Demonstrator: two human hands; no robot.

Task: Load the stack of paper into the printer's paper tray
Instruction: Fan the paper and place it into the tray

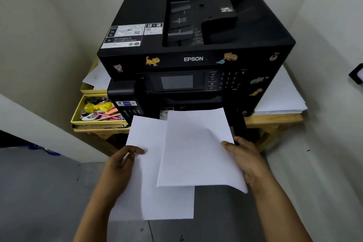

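A black Epson printer with animal stickers stands on a wooden table in a corner. In front of its lower front I hold white paper in two offset parts. My left hand grips the left edge of the lower sheets. My right hand pinches the right edge of the upper sheets, whose far edge reaches the printer's front. The paper hides the tray area below the output slot.
A yellow box of pens and small items sits left of the printer. More white paper is stacked on the table at the right. Walls close in on both sides; grey floor lies below.
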